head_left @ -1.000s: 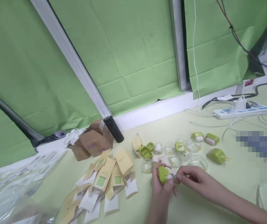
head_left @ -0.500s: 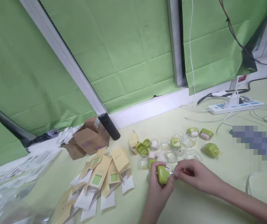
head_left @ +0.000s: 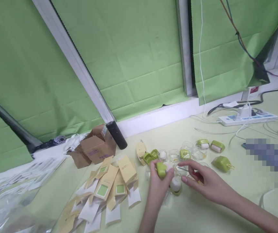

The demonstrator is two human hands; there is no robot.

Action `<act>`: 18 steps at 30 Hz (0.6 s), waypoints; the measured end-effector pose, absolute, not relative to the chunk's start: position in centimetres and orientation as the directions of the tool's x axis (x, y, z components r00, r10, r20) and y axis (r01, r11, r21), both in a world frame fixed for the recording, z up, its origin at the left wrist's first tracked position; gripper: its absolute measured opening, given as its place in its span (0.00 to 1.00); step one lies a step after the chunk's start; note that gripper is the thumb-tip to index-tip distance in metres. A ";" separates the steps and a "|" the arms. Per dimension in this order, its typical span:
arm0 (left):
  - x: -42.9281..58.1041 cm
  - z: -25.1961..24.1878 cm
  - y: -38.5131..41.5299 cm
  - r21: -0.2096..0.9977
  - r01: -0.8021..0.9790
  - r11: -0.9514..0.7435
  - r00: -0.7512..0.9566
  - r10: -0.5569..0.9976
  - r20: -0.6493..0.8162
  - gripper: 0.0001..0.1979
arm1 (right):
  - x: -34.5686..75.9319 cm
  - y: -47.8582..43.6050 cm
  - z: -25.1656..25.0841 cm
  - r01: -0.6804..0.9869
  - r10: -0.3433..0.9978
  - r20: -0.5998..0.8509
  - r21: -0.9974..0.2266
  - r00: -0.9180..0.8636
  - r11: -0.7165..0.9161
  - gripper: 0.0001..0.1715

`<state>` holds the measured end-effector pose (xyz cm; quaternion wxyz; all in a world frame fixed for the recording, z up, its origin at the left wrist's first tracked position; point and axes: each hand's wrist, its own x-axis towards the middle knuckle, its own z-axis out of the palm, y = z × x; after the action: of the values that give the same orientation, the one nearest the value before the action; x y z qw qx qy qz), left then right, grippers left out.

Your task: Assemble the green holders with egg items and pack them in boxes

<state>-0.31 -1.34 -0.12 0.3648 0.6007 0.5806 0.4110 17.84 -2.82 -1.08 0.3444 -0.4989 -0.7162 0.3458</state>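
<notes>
My left hand grips a small rounded green case that has a pale pinkish-white part on its right side. Just to the right, my right hand holds a thin metal-shafted tool with a red handle partly hidden in the palm. The tool's shaft points left and is apart from the green case. Below and between the hands, a green case with a white insert lies on the table. Clear plastic cups stand behind the hands, some with white or green pieces inside.
Opened yellow boxes are heaped at the left, before a cardboard carton and a black bottle. Green cases lie at the right. Behind them are a power strip and loose cables. Green open trays sit behind my left hand.
My left hand has shifted left and away from me, and the tool no longer touches the case it holds. A green case with white insert now shows on the table between the hands.
</notes>
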 end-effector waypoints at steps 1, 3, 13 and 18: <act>-0.4 0.4 -0.1 0.888 0.456 -0.056 -0.041 0.996 0.084 0.15 | 17.9 -2.8 -1.0 0.456 0.954 0.152 -0.851 -0.257 0.259 0.22; -0.9 1.1 2.4 0.846 0.532 -0.042 -0.078 0.992 0.099 0.15 | 17.9 -2.8 -0.9 0.409 0.958 0.150 -0.880 -0.245 0.243 0.21; -1.3 1.5 3.5 0.865 0.500 -0.055 -0.078 0.991 0.108 0.18 | 17.8 -3.1 0.1 0.296 0.962 0.182 -0.925 -0.202 0.237 0.19; 1.7 1.0 -0.3 0.987 -0.133 0.094 0.042 0.995 -0.089 0.32 | 17.8 -3.0 -0.3 0.364 0.939 0.279 -0.868 -0.204 0.337 0.12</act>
<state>1.68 -0.31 0.96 0.5639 0.4506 0.4786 0.5000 17.76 -2.99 -0.33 0.4249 -0.4664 -0.6985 0.3378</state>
